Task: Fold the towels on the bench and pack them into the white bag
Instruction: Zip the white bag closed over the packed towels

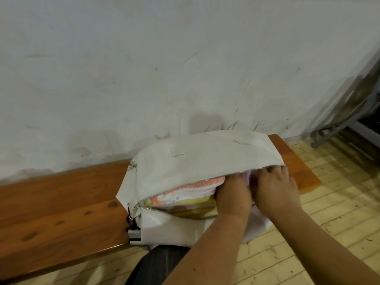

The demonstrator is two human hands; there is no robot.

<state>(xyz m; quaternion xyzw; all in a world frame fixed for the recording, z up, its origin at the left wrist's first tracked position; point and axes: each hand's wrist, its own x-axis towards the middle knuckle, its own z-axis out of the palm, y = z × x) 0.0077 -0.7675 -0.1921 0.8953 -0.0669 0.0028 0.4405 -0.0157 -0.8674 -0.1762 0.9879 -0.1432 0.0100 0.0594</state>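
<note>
Fingers (275, 170) tucked under white bag (205, 159) upper edge, towels (185, 192) inside

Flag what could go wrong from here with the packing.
1. The bag overhangs the front edge of the bench; pushing by the left hand and right hand could slide it off.
2. The towels fill the opening up to the zip; cloth may snag when it closes.
3. Pushing could rumple the folded stack.
</note>
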